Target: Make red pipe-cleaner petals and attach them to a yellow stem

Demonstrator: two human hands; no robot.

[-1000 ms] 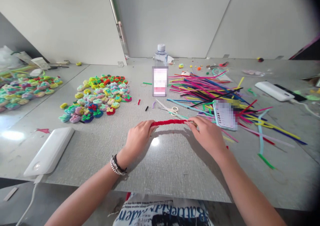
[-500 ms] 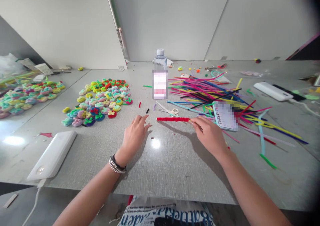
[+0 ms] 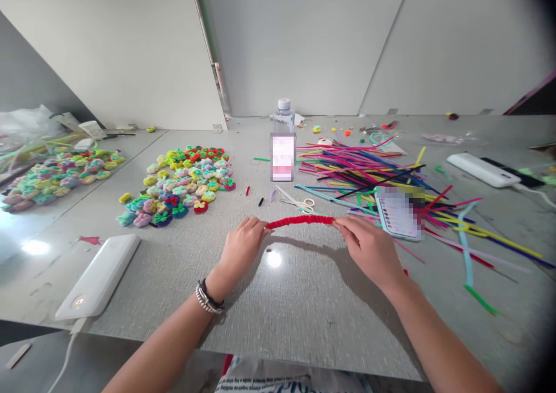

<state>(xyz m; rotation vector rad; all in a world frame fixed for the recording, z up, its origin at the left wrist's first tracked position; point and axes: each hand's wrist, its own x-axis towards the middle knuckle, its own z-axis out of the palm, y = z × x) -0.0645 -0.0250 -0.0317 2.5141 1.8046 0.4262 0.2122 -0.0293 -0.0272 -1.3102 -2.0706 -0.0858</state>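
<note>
A fuzzy red pipe cleaner [image 3: 304, 220] is stretched between my two hands above the table, bowed slightly upward in the middle. My left hand [image 3: 245, 242] pinches its left end, and my right hand [image 3: 369, 245] pinches its right end. Just beyond it lie white-handled scissors [image 3: 299, 201]. Small black [image 3: 261, 201], red [image 3: 248, 191] and purple [image 3: 273, 195] offcuts are scattered to their left.
Many colourful fuzzy flowers [image 3: 191, 179] are heaped to the left. A pile of pipe cleaners [image 3: 360, 167] spreads to the right, with a phone [image 3: 399, 213] on it. A bottle [image 3: 284, 115] stands behind the scissors. White power banks [image 3: 102, 274] lie on both sides.
My left hand, empty and with fingers apart before, has closed on the free left end of the red pipe cleaner. The pipe cleaner has gone from straight to arched.
</note>
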